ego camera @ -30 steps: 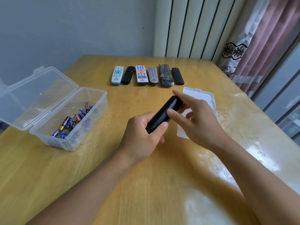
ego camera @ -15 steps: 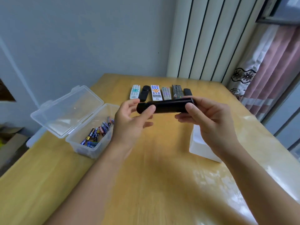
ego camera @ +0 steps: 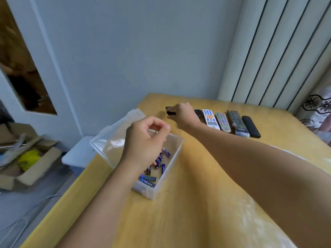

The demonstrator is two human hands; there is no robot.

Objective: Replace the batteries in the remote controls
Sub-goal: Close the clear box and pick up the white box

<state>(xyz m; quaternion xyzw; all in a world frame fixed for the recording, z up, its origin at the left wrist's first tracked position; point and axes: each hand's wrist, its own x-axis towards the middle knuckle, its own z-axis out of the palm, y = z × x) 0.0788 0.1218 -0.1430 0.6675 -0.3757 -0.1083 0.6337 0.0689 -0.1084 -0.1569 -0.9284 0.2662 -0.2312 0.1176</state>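
Note:
My right hand (ego camera: 182, 114) reaches across to the far left end of the remote row and grips a black remote (ego camera: 170, 111), low over the table. The row holds a black remote (ego camera: 198, 113) partly hidden by my wrist, a white one with orange buttons (ego camera: 210, 119), a grey one (ego camera: 223, 122), a dark wrapped one (ego camera: 238, 122) and a slim black one (ego camera: 251, 126). My left hand (ego camera: 146, 140) hovers over the clear battery box (ego camera: 176, 149) with loosely curled fingers, holding nothing that I can see. Several batteries (ego camera: 151, 178) lie inside.
The box's clear lid (ego camera: 112, 140) hangs open toward the table's left edge. Beyond that edge, on the floor, stand a white bin (ego camera: 78, 154) and a cardboard box (ego camera: 26, 161) with clutter. A curtain (ego camera: 317, 108) hangs at the right.
My left hand has let go of the black remote and moved over the battery box. My right hand has carried the remote out to the left end of the row. My view swung left.

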